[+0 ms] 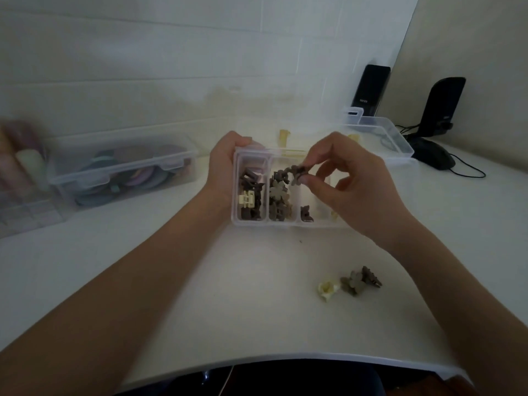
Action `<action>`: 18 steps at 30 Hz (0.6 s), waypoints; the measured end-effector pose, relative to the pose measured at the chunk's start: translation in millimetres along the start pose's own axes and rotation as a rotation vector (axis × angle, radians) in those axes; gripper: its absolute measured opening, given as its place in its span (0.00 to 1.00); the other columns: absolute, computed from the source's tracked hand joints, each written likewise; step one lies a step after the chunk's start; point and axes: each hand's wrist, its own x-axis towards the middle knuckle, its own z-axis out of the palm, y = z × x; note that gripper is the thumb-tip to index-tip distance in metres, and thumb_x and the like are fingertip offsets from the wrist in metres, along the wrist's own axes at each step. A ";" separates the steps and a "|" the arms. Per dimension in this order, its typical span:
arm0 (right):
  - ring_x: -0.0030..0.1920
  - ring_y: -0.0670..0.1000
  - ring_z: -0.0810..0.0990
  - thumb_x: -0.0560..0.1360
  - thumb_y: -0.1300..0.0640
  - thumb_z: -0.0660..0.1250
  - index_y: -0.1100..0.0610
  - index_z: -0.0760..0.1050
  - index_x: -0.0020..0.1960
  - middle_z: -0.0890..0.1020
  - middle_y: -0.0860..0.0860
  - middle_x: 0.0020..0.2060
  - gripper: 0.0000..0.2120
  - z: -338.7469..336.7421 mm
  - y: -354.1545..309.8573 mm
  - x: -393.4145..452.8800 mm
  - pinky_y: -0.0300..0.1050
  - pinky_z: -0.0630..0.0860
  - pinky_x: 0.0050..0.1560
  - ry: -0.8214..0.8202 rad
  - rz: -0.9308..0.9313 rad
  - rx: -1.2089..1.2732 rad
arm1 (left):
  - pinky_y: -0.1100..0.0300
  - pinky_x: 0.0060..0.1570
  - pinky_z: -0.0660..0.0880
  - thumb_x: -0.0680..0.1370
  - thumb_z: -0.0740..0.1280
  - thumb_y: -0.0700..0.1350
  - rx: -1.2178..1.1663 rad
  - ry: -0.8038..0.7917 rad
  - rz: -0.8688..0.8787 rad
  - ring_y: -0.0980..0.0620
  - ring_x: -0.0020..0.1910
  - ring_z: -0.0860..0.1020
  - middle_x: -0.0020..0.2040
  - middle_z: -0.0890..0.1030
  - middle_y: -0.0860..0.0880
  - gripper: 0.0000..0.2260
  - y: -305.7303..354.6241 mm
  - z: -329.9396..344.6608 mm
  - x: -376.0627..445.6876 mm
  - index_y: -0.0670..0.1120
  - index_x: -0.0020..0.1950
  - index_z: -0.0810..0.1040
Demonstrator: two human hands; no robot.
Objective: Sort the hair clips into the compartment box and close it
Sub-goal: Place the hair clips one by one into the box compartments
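A clear compartment box (251, 222) stands on the white table, its lid open toward the wall. The left compartment holds dark brown clips and a cream clip (246, 199). The middle one holds brown and olive flower clips (278, 192). One brown clip (305, 214) lies in the third. My left hand (225, 167) grips the box's left end. My right hand (348, 178) pinches a brown flower clip (298, 174) above the middle compartment. Three loose clips lie on the table near me: a cream one (328, 289), an olive one (353, 283) and a brown one (371, 277).
A closed clear box (120, 170) of coloured round items sits at the left, with blurred containers (20, 178) beyond it. An open clear box (380, 132) stands behind at the right, near two black speakers (371, 90), a black mouse (434, 157) and its cable.
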 end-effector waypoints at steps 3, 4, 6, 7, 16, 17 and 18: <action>0.38 0.46 0.77 0.72 0.64 0.71 0.56 0.72 0.44 0.80 0.47 0.42 0.09 1.7 1.8 -1.4 0.26 0.66 0.33 0.056 -0.043 -0.070 | 0.59 0.35 0.67 0.62 0.68 0.51 0.040 -0.023 0.009 0.49 0.28 0.67 0.26 0.71 0.49 0.09 -2.4 5.2 -2.5 0.47 0.28 0.73; 0.38 0.46 0.77 0.72 0.63 0.71 0.54 0.72 0.43 0.80 0.47 0.42 0.09 1.5 2.2 -1.6 0.27 0.66 0.33 0.066 -0.054 -0.098 | 0.58 0.34 0.66 0.60 0.67 0.52 0.032 -0.054 -0.003 0.50 0.28 0.67 0.25 0.71 0.50 0.09 -3.6 6.7 -2.8 0.47 0.26 0.74; 0.38 0.46 0.76 0.73 0.60 0.71 0.52 0.72 0.42 0.81 0.46 0.40 0.08 2.3 3.6 -2.1 0.30 0.65 0.35 0.072 -0.073 -0.183 | 0.59 0.32 0.66 0.62 0.67 0.52 0.046 -0.049 -0.004 0.51 0.26 0.68 0.25 0.71 0.50 0.09 -3.6 7.6 -2.6 0.47 0.27 0.74; 0.38 0.45 0.76 0.73 0.58 0.70 0.51 0.73 0.42 0.82 0.47 0.40 0.06 3.6 4.3 -2.7 0.34 0.67 0.34 0.076 -0.082 -0.243 | 0.60 0.32 0.67 0.63 0.68 0.51 0.047 -0.037 -0.009 0.50 0.26 0.69 0.25 0.72 0.50 0.10 -4.0 6.1 -1.3 0.46 0.29 0.73; 0.48 0.48 0.75 0.75 0.48 0.62 0.48 0.81 0.55 0.82 0.43 0.51 0.13 11.5 5.7 -0.5 0.40 0.73 0.33 -0.045 -0.238 -0.631 | 0.61 0.33 0.68 0.57 0.67 0.52 -0.130 -0.205 -0.188 0.52 0.29 0.65 0.32 0.66 0.49 0.18 -6.5 8.0 -5.7 0.48 0.37 0.61; 0.48 0.48 0.73 0.76 0.48 0.60 0.49 0.80 0.57 0.81 0.45 0.52 0.15 11.1 8.4 -0.5 0.39 0.70 0.33 -0.078 -0.245 -0.658 | 0.61 0.33 0.69 0.58 0.67 0.52 -0.109 -0.175 -0.199 0.52 0.30 0.66 0.33 0.66 0.48 0.18 -5.7 7.7 -6.6 0.48 0.38 0.61; 0.48 0.47 0.70 0.76 0.48 0.58 0.50 0.79 0.59 0.79 0.48 0.53 0.16 10.8 11.6 -0.8 0.39 0.67 0.33 -0.104 -0.250 -0.682 | 0.61 0.33 0.70 0.58 0.67 0.52 -0.081 -0.114 -0.200 0.51 0.30 0.67 0.33 0.66 0.48 0.18 -4.4 8.5 -8.6 0.47 0.37 0.62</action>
